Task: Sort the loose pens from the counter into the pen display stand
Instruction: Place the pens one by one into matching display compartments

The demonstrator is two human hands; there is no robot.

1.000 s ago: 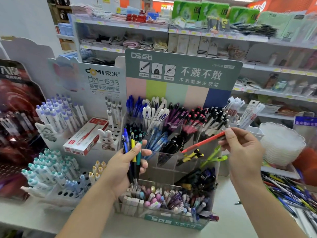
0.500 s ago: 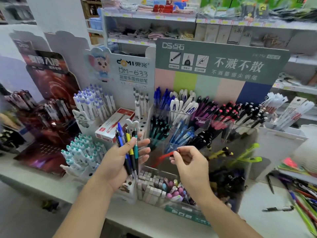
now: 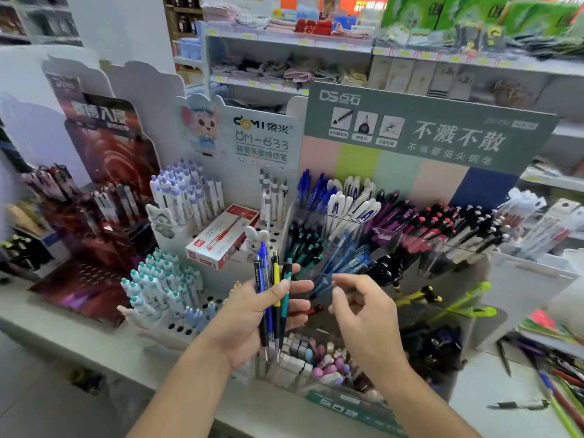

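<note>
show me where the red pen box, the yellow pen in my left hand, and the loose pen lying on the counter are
red pen box (image 3: 221, 238): head view, on its white top face.
yellow pen (image 3: 276, 276): head view, on its yellow barrel above the fingers.
loose pen on the counter (image 3: 518, 405): head view, mid-barrel.

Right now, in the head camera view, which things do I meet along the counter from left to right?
Dark red display stand → white stand of teal-capped pens → left hand gripping a bundle of pens → right hand → yellow-green pens → loose pens on the counter.
</note>
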